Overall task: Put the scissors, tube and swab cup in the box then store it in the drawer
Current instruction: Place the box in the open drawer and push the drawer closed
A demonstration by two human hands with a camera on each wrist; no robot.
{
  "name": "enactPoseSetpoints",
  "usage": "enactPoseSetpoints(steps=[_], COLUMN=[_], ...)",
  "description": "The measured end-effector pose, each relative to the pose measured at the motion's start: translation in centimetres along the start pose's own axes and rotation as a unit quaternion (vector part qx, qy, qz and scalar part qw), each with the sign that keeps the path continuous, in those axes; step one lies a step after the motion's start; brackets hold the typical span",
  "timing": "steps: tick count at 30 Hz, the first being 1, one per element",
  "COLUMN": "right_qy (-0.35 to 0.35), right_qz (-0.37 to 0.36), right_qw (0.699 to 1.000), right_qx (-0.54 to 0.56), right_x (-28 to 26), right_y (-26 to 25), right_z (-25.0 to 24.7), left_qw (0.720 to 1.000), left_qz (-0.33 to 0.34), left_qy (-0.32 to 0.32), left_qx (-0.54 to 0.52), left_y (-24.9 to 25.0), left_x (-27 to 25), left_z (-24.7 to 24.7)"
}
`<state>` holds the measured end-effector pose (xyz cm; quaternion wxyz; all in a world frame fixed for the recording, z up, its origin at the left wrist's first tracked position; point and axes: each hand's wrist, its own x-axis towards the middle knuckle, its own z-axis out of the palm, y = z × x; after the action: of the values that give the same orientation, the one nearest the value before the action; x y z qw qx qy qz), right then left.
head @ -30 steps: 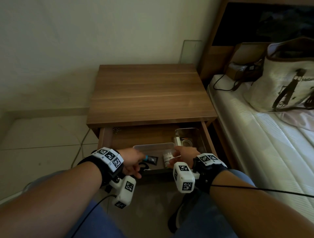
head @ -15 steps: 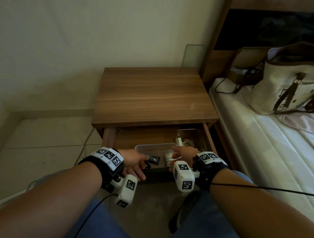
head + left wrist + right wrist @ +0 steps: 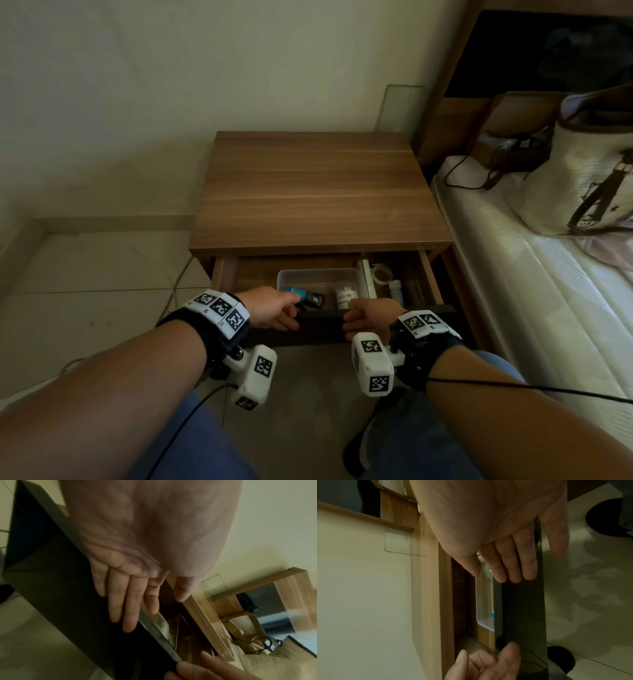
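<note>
Your left hand (image 3: 274, 308) lies flat on the dark front panel of the drawer (image 3: 322, 329), fingers (image 3: 130, 608) straight against its face and the thumb reaching over the top edge; it grips nothing. Just beyond that hand, inside the half-open drawer, sits the clear box (image 3: 318, 274). In its near left corner, close to your left thumb, lies the tube (image 3: 303, 295) with its blue end. The scissors are hidden behind that hand, so you cannot tell where they are.

Toward your right hand, the white swab cup (image 3: 344, 296) stands in the box's right side, just beyond your right thumb. Your right hand (image 3: 368, 320) presses the same panel with straight fingers (image 3: 515, 563), thumb over the top edge, holding nothing. Past it to the right, a roll of tape (image 3: 382, 274) lies in the drawer beside the box. Above both hands, the bedside worktop (image 3: 315, 192) overhangs the drawer; right of your right hand is the bed (image 3: 548, 308).
</note>
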<state>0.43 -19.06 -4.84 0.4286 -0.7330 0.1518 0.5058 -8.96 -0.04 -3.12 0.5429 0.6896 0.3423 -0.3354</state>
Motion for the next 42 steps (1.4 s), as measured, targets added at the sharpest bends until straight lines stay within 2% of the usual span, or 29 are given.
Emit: enactPoseSetpoints(steps=[4, 14, 21, 28, 32, 38, 42], right_qy=[0.006, 0.004, 0.021, 0.058, 0.059, 0.057, 0.043], right_qz=[-0.002, 0.023, 0.012, -0.028, -0.039, -0.050, -0.027], right_qw=[0.998, 0.983, 0.983, 0.979, 0.974, 0.965, 0.959], right_qx=[0.066, 0.181, 0.179, 0.192, 0.216, 0.253, 0.277], right_x=[0.5, 0.5, 2.2, 3.9, 4.4, 5.7, 5.8], right_y=[-1.0, -3.9, -5.1, -7.3, -8.6, -9.2, -9.4], right_z=[0.0, 0.0, -0.1, -0.2, -0.2, -0.1, 0.0], left_qw=[0.999, 0.994, 0.993, 0.981, 0.975, 0.972, 0.967], left_qz=[0.034, 0.073, 0.070, 0.133, 0.166, 0.180, 0.182], left_qy=[0.019, 0.071, 0.071, 0.094, 0.105, 0.118, 0.132], left_qx=[0.030, -0.034, -0.068, -0.103, -0.102, -0.098, -0.120], left_y=[0.6, 2.0, 2.8, 2.3, 1.9, 2.5, 2.5], left_x=[0.2, 1.0, 2.0, 3.4, 4.1, 4.4, 4.7], left_z=[-0.2, -1.2, -2.3, -2.8, -3.0, -3.2, -3.0])
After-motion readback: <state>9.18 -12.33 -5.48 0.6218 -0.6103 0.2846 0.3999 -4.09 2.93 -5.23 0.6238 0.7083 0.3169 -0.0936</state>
